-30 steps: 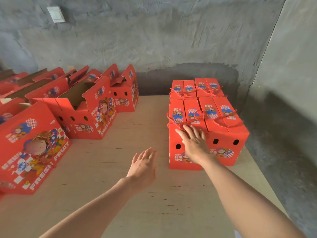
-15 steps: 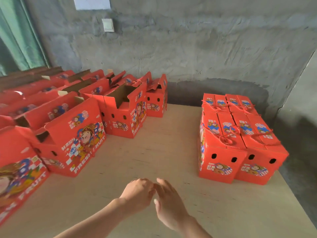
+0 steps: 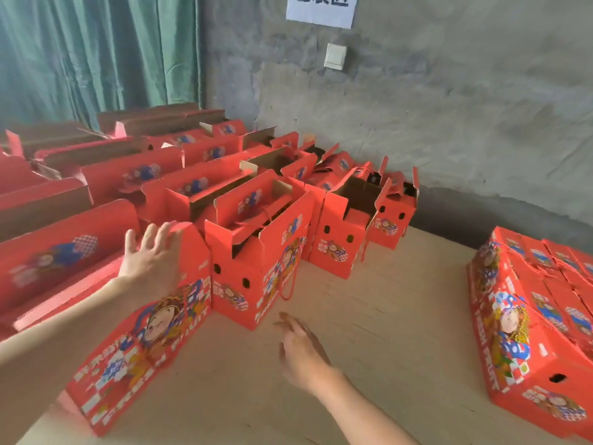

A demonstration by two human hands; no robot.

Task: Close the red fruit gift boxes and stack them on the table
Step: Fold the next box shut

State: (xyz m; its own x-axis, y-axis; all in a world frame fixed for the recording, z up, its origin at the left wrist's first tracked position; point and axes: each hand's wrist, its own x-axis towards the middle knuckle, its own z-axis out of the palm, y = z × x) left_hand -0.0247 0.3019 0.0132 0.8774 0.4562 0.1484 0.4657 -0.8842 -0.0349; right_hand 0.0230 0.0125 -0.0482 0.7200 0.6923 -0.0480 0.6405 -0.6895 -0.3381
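The right hand [image 3: 301,354] hovers low over the pale plywood desk [image 3: 385,332], blurred, its grip open with fingers loosely straight and holding nothing. To its left stands the nearest red cardboard fruit gift box printed with a cartoon face [image 3: 144,332], its lower corner cut off by the frame edge. The left hand [image 3: 150,261] is raised at this box's upper end with fingers spread, the grip open; whether it touches the cardboard cannot be told. Just behind stands a second open red gift box with two round side holes [image 3: 256,261], flaps up, showing brown cardboard inside and a red cord handle [image 3: 288,284] hanging down its side. Beyond it are a third open red box [image 3: 340,239] and a smaller-looking open red box nearest the wall [image 3: 390,220], their dark interiors hard to read. More open red boxes in rows [image 3: 192,175] fill the desk's left side, blurred and overlapping. On the right side of the desk, well apart, sits a block of closed red gift boxes [image 3: 529,332], cut off by the right edge. Behind are a green curtain [image 3: 96,53], a rough grey wall [image 3: 449,123], a white wall switch [image 3: 334,56] and a white paper sign [image 3: 321,8] cropped at the top.
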